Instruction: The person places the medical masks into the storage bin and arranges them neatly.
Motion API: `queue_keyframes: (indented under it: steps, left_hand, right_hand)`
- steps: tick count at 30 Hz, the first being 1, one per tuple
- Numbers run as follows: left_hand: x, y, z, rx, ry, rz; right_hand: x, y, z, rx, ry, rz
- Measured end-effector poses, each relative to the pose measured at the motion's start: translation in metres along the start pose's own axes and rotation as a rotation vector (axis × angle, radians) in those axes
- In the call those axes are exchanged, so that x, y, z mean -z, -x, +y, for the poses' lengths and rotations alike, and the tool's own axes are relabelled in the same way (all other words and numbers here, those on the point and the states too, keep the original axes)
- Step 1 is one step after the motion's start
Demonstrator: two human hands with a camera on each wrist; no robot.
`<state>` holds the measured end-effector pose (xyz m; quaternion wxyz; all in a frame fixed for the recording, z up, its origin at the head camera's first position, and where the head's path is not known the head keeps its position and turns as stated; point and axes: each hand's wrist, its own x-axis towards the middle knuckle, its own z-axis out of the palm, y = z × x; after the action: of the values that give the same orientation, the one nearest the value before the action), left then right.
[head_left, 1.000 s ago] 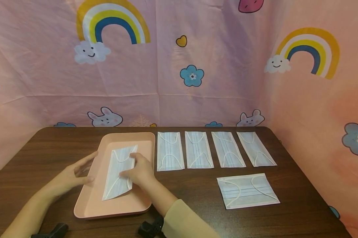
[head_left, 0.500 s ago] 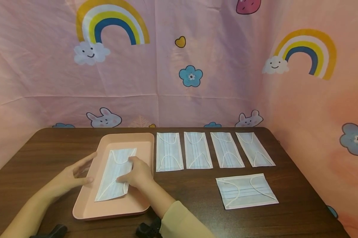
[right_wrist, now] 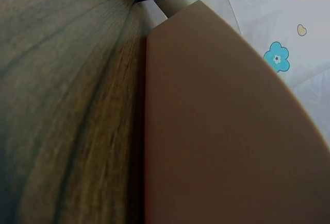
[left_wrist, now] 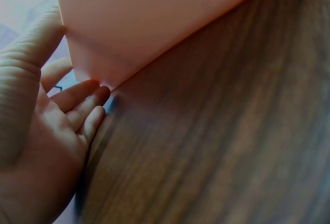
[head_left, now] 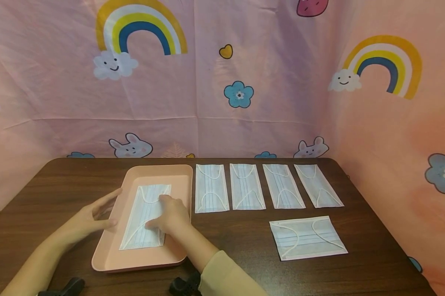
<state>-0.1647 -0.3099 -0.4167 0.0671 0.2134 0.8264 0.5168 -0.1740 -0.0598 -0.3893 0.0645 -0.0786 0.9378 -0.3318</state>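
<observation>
A pale blue mask point(head_left: 141, 216) with white ear loops lies inside the pink tray point(head_left: 133, 260). My right hand point(head_left: 173, 216) rests over the mask's right side, thumb and index finger spread apart on it; its other fingers are largely hidden. At the tray's left side is my left hand point(head_left: 83, 220), its thumb and fingers spread. In the left wrist view, the left hand point(left_wrist: 46, 116) touches the tray point(left_wrist: 129, 23) with its thumb at the rim and fingertips low on the outer wall. The right wrist view shows the tray's outer wall point(right_wrist: 221, 121), but no hand.
Several masks stand in an upright-oriented row, from one point(head_left: 212, 188) beside the tray to one point(head_left: 318, 185) at the back right. Another mask point(head_left: 307, 238) lies sideways in front of them. The dark wooden table point(head_left: 237, 263) meets a patterned pink cloth point(head_left: 215, 135) behind.
The mask in the tray has shifted slightly left, straightened and settled flatter. My right hand has moved a little down and left with it, while my left hand has stayed at the tray.
</observation>
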Motion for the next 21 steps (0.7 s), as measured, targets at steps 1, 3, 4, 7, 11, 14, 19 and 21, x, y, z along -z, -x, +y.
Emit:
queue_keyframes:
  steps: [1,3,4,7,11,14,19,21]
  left_hand:
    - [0.0,0.0,0.0,0.002,0.0,0.0]
    - [0.0,0.0,0.001,0.005,-0.001,-0.002]
    - [0.0,0.0,0.001,0.007,-0.004,-0.002]
    - [0.0,0.001,0.001,0.008,-0.015,0.001]
    - [0.0,0.001,0.0,0.0,-0.004,0.002]
    - [0.0,0.001,-0.001,-0.009,0.015,-0.001]
    - [0.0,0.0,-0.003,-0.018,0.029,-0.008]
    - [0.0,0.0,-0.003,-0.023,0.03,-0.009]
  right_hand:
    - [0.0,0.0,0.0,0.001,0.0,-0.001]
    - [0.001,0.002,-0.001,0.005,-0.009,-0.004]
    - [0.002,0.002,-0.001,0.003,-0.017,-0.007]
    - [0.003,0.003,-0.001,-0.013,-0.054,-0.02]
    - [0.004,0.005,-0.001,-0.03,-0.107,-0.037]
    - [0.006,0.007,-0.001,-0.03,-0.139,-0.044]
    - [0.012,0.011,-0.002,0.002,-0.193,-0.046]
    - [0.015,0.012,-0.002,0.025,-0.208,-0.047]
